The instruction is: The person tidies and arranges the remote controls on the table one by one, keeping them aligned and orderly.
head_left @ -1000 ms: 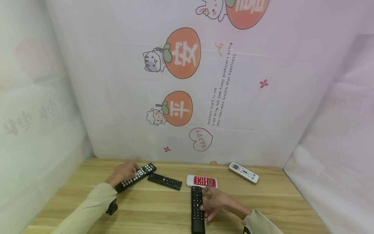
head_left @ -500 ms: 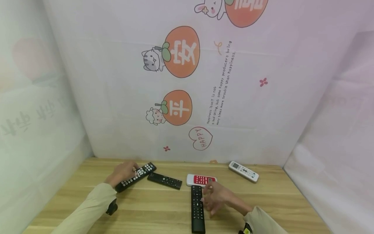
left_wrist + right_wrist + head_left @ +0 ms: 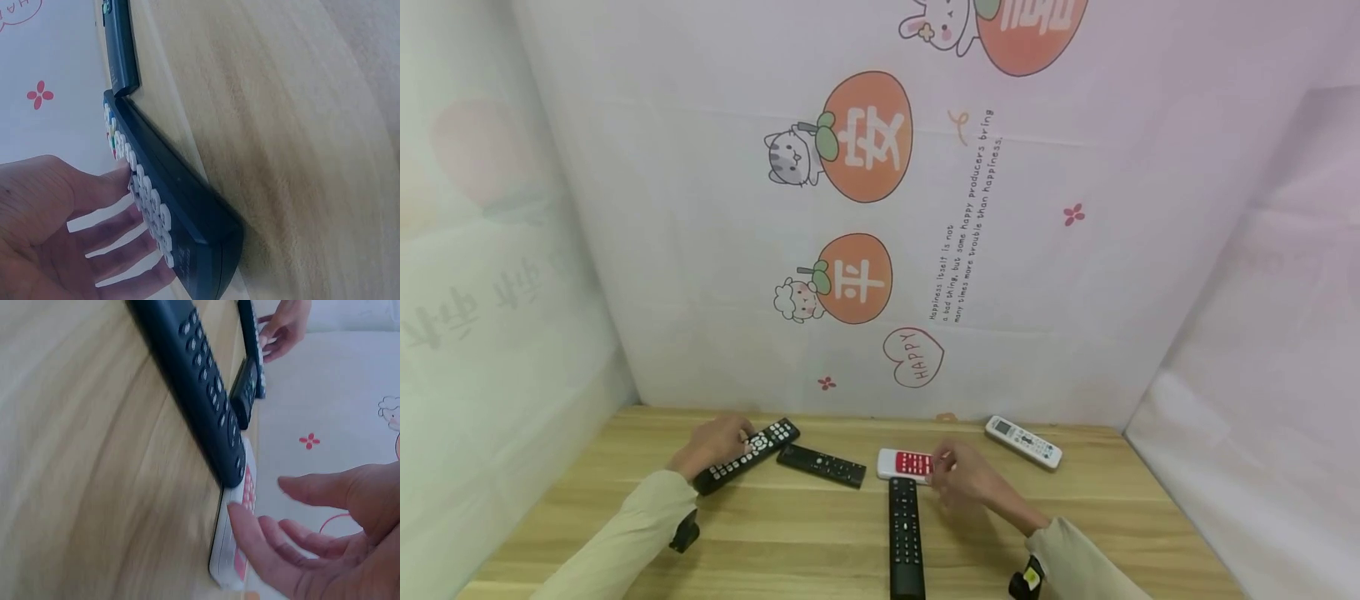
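My left hand (image 3: 711, 443) holds a black remote control with white buttons (image 3: 767, 442) that lies slantwise at the back left. In the left wrist view its thumb rests on the buttons and the other fingers reach along the far side. My right hand (image 3: 972, 479) is over the right end of a white remote control with a red face (image 3: 887, 463), covering part of it. The right wrist view shows its thumb and fingers apart, fingertips close to that remote and nothing between them. Just in front lies a long black remote control (image 3: 906, 542).
A smaller black remote control (image 3: 822, 466) lies right by the left-hand one. At the back right is a white remote control with a small screen (image 3: 1023, 442). Printed white cloth (image 3: 715, 250) walls the wooden tabletop (image 3: 805, 542) at the back and sides.
My right hand has left the side of the long black remote control and moved back over the red-faced one. My left hand stays in place on its remote.
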Motion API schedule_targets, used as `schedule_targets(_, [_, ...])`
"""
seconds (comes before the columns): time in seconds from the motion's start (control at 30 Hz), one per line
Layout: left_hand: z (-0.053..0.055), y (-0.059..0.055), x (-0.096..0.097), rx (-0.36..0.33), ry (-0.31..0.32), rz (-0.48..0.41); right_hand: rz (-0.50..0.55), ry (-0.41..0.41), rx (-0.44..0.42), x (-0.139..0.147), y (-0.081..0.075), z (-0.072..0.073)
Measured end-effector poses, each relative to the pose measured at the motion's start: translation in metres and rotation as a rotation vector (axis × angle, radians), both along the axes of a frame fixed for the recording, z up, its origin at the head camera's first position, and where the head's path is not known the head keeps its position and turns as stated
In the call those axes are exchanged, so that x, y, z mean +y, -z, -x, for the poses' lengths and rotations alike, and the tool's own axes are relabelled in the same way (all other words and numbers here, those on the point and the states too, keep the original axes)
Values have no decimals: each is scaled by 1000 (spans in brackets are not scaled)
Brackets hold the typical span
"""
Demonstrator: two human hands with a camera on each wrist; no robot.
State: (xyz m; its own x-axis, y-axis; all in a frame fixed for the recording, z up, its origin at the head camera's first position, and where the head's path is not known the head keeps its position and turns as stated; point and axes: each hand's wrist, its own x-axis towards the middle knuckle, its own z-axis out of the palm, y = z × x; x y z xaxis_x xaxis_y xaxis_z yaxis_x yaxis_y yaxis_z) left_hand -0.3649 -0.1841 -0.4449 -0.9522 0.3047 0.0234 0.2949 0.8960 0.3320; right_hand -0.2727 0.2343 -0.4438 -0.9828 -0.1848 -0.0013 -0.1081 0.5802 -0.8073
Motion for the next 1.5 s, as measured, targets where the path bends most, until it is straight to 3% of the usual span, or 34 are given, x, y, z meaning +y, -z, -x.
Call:
schedule_targets(0.17, [4, 4, -5, -25, 33, -23, 43, -76, 47, 12, 5, 11])
schedule_targets(0.37, [6, 1, -6, -15, 48, -23, -25, -127, 214, 23, 11, 24])
schedule_targets(0.6, [6, -3, -10, -78, 20, -53, -52, -136, 225, 25, 21, 32])
schedule_targets(0.8, [6, -3, -7, -97, 13, -52, -236, -173, 270, 27, 25, 34])
schedule_targets(0.93, [7, -4, -5, -86, 3, -56, -310, -186, 245, 30, 27, 40])
schedule_targets(1.2, [5, -4, -7, -104, 5, -40, -322, -233, 133, 33, 25, 49])
schedule_targets(1.5, [5, -7, -8, -72, 62, -21, -251, -103, 71, 36, 28, 52])
